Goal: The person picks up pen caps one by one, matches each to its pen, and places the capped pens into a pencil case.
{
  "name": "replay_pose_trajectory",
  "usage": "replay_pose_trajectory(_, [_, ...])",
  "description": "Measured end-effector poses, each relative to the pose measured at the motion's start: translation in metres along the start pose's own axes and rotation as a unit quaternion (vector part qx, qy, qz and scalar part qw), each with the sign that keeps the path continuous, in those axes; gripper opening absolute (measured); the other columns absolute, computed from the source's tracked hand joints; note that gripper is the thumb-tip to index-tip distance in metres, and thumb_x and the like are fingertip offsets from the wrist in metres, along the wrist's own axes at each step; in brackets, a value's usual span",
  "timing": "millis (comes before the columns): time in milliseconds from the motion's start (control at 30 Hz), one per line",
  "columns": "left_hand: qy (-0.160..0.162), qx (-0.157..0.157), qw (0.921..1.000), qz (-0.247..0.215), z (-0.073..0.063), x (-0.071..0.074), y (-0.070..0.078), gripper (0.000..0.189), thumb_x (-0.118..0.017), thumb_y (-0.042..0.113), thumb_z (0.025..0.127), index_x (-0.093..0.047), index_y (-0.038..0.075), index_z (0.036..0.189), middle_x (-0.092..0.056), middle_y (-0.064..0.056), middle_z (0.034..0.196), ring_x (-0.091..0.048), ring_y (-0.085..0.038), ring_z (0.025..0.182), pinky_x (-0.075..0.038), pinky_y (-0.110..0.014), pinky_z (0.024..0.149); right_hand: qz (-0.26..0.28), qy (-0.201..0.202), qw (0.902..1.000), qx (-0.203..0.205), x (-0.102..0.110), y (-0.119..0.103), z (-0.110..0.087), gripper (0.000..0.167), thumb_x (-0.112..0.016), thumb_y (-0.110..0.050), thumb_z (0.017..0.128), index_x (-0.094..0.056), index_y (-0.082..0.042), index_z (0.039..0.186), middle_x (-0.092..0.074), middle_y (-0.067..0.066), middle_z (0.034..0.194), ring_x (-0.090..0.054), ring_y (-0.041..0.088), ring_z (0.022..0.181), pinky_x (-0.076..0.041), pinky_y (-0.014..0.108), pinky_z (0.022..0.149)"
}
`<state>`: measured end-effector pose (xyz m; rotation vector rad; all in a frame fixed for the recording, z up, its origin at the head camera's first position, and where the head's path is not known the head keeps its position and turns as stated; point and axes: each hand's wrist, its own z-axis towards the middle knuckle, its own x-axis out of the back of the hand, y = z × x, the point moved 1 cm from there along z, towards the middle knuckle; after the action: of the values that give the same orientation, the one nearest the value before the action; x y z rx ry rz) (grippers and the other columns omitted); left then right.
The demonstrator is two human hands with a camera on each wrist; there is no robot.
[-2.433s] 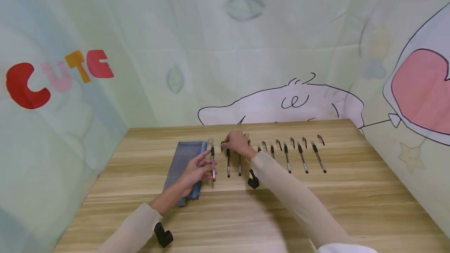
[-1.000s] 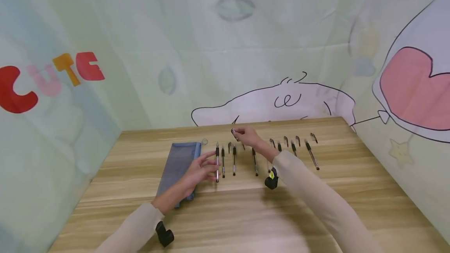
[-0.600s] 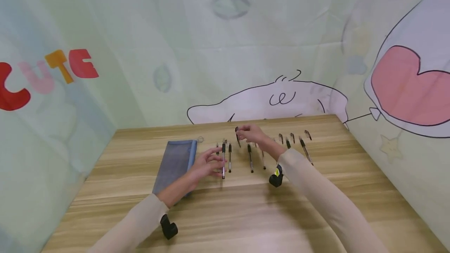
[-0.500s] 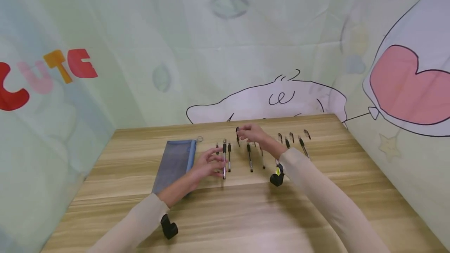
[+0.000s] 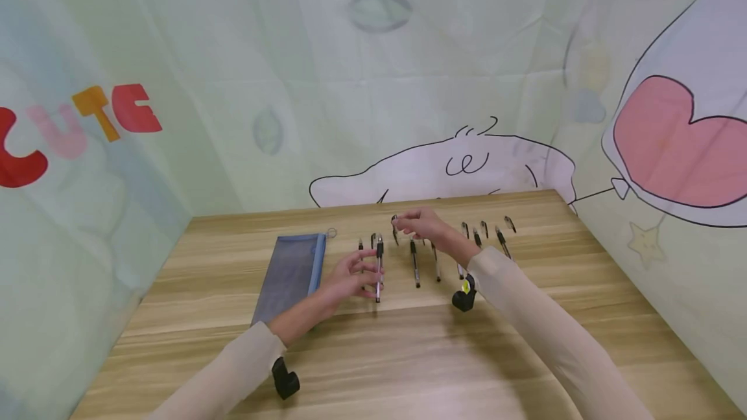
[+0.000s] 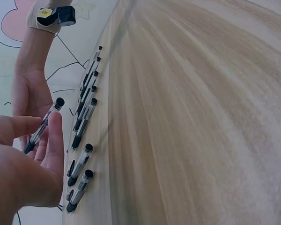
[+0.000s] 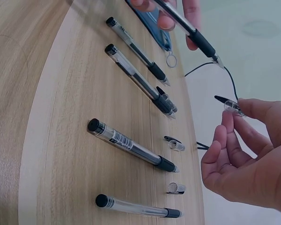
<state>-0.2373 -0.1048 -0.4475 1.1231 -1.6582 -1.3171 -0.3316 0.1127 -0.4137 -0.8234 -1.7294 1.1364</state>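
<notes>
My left hand (image 5: 353, 274) pinches an uncapped gel pen (image 5: 379, 271) with a black grip and clear barrel, its writing tip pointing toward the back of the table. In the right wrist view this held pen (image 7: 187, 30) shows its bare tip raised over the table. My right hand (image 5: 425, 224) pinches a clear pen cap with a black clip (image 7: 230, 106) between thumb and fingertips. The cap and the pen's tip are apart, the cap a short way off to the right. Several uncapped pens (image 7: 131, 145) lie in a row below, with loose caps (image 7: 174, 143) beyond their tips.
A blue-grey mesh pencil case (image 5: 287, 271) with a ring (image 5: 332, 233) lies left of the pens. More pens (image 5: 503, 242) and caps (image 5: 510, 223) continue to the right, partly behind my right forearm. A printed curtain (image 5: 245, 167) hangs behind the wooden table (image 5: 385, 361).
My right hand has picked a cap up from the table and moved right, holding it up. My left hand has shifted right, away from the pencil case, with the pen. The head view has turned slightly right.
</notes>
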Motion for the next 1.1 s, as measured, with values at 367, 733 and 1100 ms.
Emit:
replay_pose_trajectory(367, [-0.017,-0.012,0.9997,-0.009,0.002,-0.003,-0.005,0.063,-0.065,0.005,0.096,-0.039,0.006,0.153,-0.061,-0.027,0.133,-0.073,-0.016,0.087,-0.067,-0.034,0.079,0.014,-0.009,0.9999,0.001,-0.004,0.004,0.004,0.037,-0.064,-0.028,0.102,-0.065,-0.002,0.129,-0.068,0.016,0.129,-0.058,0.039,0.126,-0.05,0.051,0.111])
replay_pose_trajectory(733, [-0.023,-0.011,0.9996,-0.009,0.003,-0.006,-0.006,0.062,-0.065,0.004,0.096,-0.04,0.005,0.152,-0.063,-0.028,0.129,-0.074,-0.018,0.087,-0.067,-0.033,0.077,0.026,-0.013,0.9996,0.003,-0.008,0.003,0.006,0.036,-0.065,-0.029,0.101,-0.068,-0.003,0.127,-0.069,0.016,0.128,-0.059,0.037,0.124,-0.051,0.051,0.111])
replay_pose_trajectory(1100, [-0.024,-0.015,0.9996,-0.003,0.002,-0.007,-0.007,0.059,-0.064,0.005,0.097,-0.04,0.005,0.151,-0.06,-0.031,0.133,-0.073,-0.016,0.087,-0.067,-0.034,0.079,0.041,-0.019,0.999,0.004,-0.011,0.005,0.007,0.031,-0.066,-0.026,0.101,-0.07,-0.005,0.122,-0.072,0.005,0.113,-0.059,0.035,0.12,-0.052,0.049,0.107])
